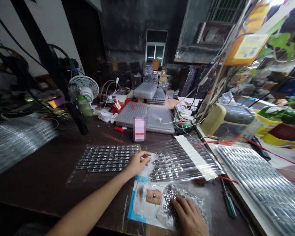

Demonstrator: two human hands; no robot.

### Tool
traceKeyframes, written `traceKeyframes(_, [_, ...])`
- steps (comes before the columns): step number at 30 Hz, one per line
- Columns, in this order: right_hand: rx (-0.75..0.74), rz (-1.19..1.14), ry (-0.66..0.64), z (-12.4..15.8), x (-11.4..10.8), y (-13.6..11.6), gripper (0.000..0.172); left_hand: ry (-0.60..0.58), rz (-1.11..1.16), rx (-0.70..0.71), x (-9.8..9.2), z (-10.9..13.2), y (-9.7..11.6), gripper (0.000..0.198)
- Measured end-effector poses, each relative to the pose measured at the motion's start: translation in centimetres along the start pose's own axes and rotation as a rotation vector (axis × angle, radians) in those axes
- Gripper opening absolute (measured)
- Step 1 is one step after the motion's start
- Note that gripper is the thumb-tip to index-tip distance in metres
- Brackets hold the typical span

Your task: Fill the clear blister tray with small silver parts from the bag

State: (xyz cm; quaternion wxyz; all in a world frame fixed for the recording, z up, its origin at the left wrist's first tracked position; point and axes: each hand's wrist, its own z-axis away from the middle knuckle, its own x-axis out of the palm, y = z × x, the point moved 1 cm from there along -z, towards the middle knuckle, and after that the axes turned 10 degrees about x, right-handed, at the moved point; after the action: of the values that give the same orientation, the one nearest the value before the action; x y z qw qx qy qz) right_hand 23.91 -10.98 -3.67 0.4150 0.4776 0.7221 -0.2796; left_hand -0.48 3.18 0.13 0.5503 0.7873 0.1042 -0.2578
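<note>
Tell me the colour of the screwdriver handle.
The screwdriver handle is green, seen in the head view.

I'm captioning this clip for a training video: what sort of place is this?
Probably a small hand-assembly workshop: clear plastic trays, rows of small metal parts and a green-handled screwdriver lie about a cluttered workbench.

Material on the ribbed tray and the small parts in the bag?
The ribbed tray looks like thin clear plastic: glossy, see-through, glare along its ridges. The small parts look like bright metal, perhaps plated, glinting through the clear plastic bag; alloy unclear.
</note>
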Motion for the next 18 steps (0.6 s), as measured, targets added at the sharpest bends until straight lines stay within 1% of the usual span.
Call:
traceKeyframes(3, [0.118,-0.09,-0.065,-0.8,0.1,-0.7,0.03,-0.069,0.283,-0.146,-0.4,2.8,-0.3,0.034])
traceKeyframes(5, [0.168,-0.131,-0.037,-1.3,0.1,-1.1,0.022,-0.078,0.399,-0.194,-0.4,4.5,-0.1,0.034])
traceKeyframes(7, [0.212,-0.161,0.026,-1.7,0.2,-1.5,0.017,-0.045,0.352,-0.159,-0.4,6.0,0.3,0.028])
traceKeyframes(9, [0.261,-0.204,0.064,-1.8,0.3,-1.6,0.013,-0.013,0.251,-0.126,-0.1,7.0,0.9,0.021])
traceKeyframes(11, [0.312,-0.261,0.063,-1.8,0.5,-1.7,0.01,-0.007,0.161,-0.101,0.5,7.8,1.7,0.015])
traceKeyframes(13, [0.355,-0.311,0.044,-1.7,0.5,-1.6,0.011,-0.029,0.098,-0.055,1.2,8.3,2.4,0.011])
traceKeyframes(18, [0.363,-0.364,0.038,-1.4,0.2,-1.6,0.013,-0.058,0.004,0.069,2.5,9.1,3.3,0.014])
